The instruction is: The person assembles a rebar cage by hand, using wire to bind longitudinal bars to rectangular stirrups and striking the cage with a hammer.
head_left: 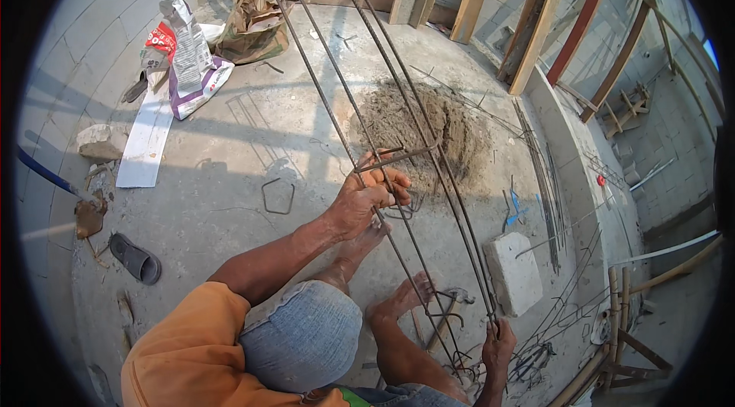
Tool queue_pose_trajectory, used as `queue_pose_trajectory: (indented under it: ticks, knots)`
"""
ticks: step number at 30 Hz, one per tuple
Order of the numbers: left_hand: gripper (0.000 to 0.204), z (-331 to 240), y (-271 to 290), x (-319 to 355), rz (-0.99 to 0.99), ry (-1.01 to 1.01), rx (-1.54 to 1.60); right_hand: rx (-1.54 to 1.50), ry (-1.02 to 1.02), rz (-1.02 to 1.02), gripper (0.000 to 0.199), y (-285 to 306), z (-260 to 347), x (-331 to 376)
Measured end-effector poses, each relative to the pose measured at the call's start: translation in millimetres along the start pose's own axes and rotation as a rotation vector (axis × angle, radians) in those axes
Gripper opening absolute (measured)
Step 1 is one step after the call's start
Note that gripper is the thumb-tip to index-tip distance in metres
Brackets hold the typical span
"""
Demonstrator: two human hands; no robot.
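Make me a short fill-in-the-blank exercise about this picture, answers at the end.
Of the left hand and right hand on the metal frame, the ____ one is lower in the picture.
The person's sleeve is coloured ____.
The bag with purple edges stands toward the picture's upper ____ corner.

Missing words: right; orange; left.

**Bright Daylight, Crossing Shadows**

Sunlight reaches us from the right, throwing a thin, ladder-like shadow of the steel cage [413, 153] leftward over the pale concrete floor [207, 200], where broad, soft-edged bands darken sunlit patches. The far right sits in dimmer shade. The fisheye lens bows the block wall [92, 39] inside a black rim; detail holds crisp at centre, softening outward.
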State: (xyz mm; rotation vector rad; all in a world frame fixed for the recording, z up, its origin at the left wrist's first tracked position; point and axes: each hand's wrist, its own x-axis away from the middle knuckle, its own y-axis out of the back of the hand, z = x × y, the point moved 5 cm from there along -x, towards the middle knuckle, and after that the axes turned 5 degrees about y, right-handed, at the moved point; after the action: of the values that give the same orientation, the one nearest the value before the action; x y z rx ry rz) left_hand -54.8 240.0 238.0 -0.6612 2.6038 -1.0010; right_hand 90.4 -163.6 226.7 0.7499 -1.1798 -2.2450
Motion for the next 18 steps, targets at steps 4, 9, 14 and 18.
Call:
queue_pose_trajectory:
  ticks: [4,9,14,18]
  knots:
    - [0.026,2,-5,0,-0.039,0.025,-0.03,-0.011,-0.049,0.087,0.019,2,-7,-2]
    - [0.022,5,-6,2,-0.09,0.061,-0.044,-0.06,-0.103,0.158,0.018,2,-13,-2]
    - [0.019,14,-2,-1,-0.12,0.105,-0.101,-0.082,-0.153,0.182,0.02,-3,-24,1]
    - [0.017,25,7,-8,-0.12,0.103,-0.066,-0.087,-0.143,0.199,0.021,-4,-25,-1]
